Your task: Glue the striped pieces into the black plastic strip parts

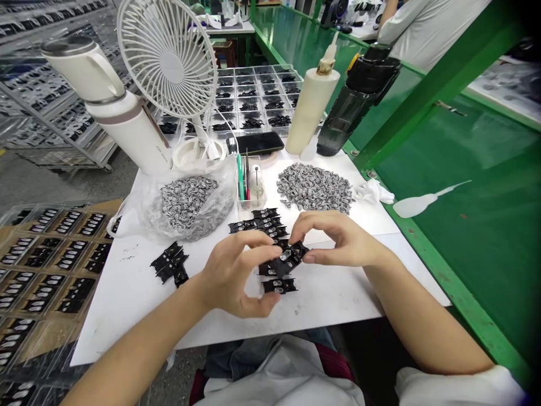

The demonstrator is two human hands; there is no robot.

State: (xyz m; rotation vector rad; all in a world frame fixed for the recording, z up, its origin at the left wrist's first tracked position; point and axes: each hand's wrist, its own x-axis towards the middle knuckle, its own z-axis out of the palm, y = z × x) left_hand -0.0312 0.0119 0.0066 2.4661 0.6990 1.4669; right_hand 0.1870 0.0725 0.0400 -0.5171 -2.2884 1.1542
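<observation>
My left hand [236,273] and my right hand [338,239] meet over the white board [127,293], both pinching one small black plastic part [288,257] with a silver metal piece on it. More black parts lie beneath it [279,285], behind it in a row [260,221], and in a small heap [171,264] to the left. A loose pile of small silver metal pieces [315,187] lies just behind my right hand. Another mound of them sits in a clear plastic bag [186,200] behind my left hand.
At the back stand a white fan [169,56], a white jug [114,107], a glue bottle [311,101], a dark bottle [359,96], a phone [257,143] and trays of parts [253,96]. Filled trays [38,265] lie left. A green bench [465,186] runs right; another person [426,28] stands far back.
</observation>
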